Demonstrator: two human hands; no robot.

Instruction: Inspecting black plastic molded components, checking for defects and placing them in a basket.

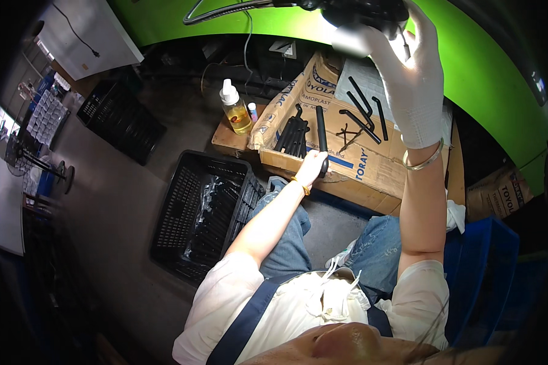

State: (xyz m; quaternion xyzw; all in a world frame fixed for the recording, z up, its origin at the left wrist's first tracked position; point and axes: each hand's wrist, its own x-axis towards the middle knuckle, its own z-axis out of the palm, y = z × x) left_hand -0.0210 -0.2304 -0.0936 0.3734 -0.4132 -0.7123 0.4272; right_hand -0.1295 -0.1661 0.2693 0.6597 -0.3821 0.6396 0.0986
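My bare left hand [312, 167] is closed around the lower end of a straight black rod [321, 128], which stands out over the cardboard work surface [286, 159]. My right hand [411, 85], in a white glove, is raised at the upper right with its fingers around the black head of a gooseneck lamp [371, 11]; glare and blur hide part of its fingertips. Left of the held rod lies a bunch of black rods [293, 135]. Several bent black rods [360, 125] lie loose on the right, beside a small dark branched piece [347, 132].
A bottle of yellow liquid [236, 111] and a small tube [252, 111] stand on a wooden box [225, 139]. A black crate [167, 207] holding dark pieces sits on the floor at my left, with stacked crates [112, 115] behind. Blue bins [481, 274] stand at my right.
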